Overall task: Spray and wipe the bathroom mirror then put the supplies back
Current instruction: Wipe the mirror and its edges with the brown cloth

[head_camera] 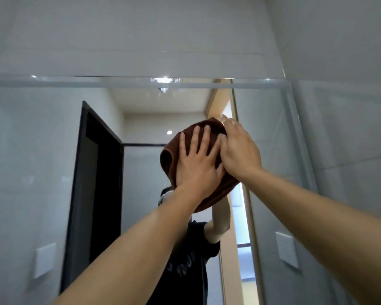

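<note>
- While both my arms reach up, brown cloth [198, 164] sits flat against the mirror [42, 150], upper middle.
- Left hand [197, 160]: fingers straight, spread, pressing cloth.
- Right hand [238, 148]: flat grip on cloth's right edge.

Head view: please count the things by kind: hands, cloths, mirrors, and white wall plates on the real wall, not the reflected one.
Hands: 2, the left hand and the right hand, both pressing flat
Brown cloth: 1
Mirror: 1
White wall plate: 1
Total: 5
</note>
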A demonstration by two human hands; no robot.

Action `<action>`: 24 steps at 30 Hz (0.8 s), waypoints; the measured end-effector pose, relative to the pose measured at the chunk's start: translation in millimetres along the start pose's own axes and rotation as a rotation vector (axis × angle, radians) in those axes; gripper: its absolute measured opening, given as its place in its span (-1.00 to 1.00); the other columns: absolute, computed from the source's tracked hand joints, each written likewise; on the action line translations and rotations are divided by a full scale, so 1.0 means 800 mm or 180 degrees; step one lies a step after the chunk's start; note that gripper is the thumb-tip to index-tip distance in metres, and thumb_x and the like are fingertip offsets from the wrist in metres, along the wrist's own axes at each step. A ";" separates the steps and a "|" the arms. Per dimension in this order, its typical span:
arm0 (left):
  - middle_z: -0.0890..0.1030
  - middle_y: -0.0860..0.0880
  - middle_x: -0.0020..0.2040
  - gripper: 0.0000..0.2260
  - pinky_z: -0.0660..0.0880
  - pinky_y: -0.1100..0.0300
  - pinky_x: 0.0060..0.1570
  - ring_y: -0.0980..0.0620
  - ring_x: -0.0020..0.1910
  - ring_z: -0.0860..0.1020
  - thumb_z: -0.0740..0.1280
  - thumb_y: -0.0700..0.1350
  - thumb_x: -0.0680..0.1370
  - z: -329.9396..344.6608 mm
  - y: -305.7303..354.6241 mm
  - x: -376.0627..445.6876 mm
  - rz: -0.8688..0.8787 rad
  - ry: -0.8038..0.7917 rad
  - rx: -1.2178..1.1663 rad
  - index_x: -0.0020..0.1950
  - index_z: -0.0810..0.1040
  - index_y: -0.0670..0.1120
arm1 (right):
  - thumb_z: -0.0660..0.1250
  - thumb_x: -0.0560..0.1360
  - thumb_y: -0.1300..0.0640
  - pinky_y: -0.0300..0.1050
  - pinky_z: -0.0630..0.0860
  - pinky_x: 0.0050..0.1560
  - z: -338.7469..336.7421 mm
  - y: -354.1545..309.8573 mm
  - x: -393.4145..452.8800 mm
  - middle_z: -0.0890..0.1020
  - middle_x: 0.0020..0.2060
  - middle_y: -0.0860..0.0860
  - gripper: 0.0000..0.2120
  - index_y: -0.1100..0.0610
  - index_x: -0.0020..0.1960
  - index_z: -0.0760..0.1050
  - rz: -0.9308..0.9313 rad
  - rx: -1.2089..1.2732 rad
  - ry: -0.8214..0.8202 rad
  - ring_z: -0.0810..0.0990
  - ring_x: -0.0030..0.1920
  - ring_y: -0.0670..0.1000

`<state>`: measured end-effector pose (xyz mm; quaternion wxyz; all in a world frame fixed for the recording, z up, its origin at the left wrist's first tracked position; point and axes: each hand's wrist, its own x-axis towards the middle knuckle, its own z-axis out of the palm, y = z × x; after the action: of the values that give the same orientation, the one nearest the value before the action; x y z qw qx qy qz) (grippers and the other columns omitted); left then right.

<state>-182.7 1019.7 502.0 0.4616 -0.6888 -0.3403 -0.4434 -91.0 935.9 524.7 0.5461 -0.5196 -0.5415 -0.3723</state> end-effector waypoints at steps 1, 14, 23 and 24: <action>-0.18 -0.11 0.65 -0.38 -0.27 -0.25 0.52 -0.14 0.61 -0.27 -0.08 0.23 0.65 0.001 0.005 -0.001 0.0099 -0.0041 -0.0064 0.63 -0.19 0.04 | 0.06 0.69 0.11 0.03 0.31 0.44 0.000 0.003 0.000 0.30 0.54 0.05 -0.53 0.04 0.59 0.16 0.0024 -0.0002 0.0009 0.32 0.50 0.09; 0.11 -0.02 0.64 -0.43 -0.03 -0.23 0.54 -0.07 0.63 0.01 0.01 0.28 0.63 -0.012 -0.178 -0.084 0.0065 0.0243 -0.0048 0.62 0.14 0.14 | 0.05 0.69 0.06 0.05 0.40 0.39 0.055 -0.083 -0.004 0.36 0.50 0.07 -0.56 0.03 0.56 0.21 -0.0148 0.0038 0.0037 0.38 0.45 0.10; 0.10 -0.06 0.64 -0.42 0.04 -0.23 0.54 -0.09 0.62 0.06 -0.05 0.24 0.63 -0.029 -0.388 -0.201 -0.0912 0.0095 0.0130 0.63 0.09 0.10 | 0.03 0.70 0.10 -0.02 0.19 0.51 0.128 -0.262 -0.020 0.27 0.55 0.09 -0.53 0.07 0.60 0.15 -0.0647 0.0555 -0.0186 0.23 0.55 0.09; 0.12 -0.07 0.64 -0.42 0.07 -0.24 0.53 -0.11 0.61 0.08 -0.05 0.23 0.63 -0.031 -0.410 -0.216 -0.1098 0.0110 0.0122 0.63 0.11 0.09 | 0.03 0.70 0.10 -0.02 0.17 0.51 0.136 -0.281 -0.023 0.27 0.56 0.09 -0.53 0.07 0.60 0.15 -0.0719 0.0617 -0.0233 0.22 0.55 0.09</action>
<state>-542.9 1098.7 456.1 0.3974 -0.6035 -0.4540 -0.5212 -334.1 997.6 529.7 0.5282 -0.4134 -0.6495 -0.3582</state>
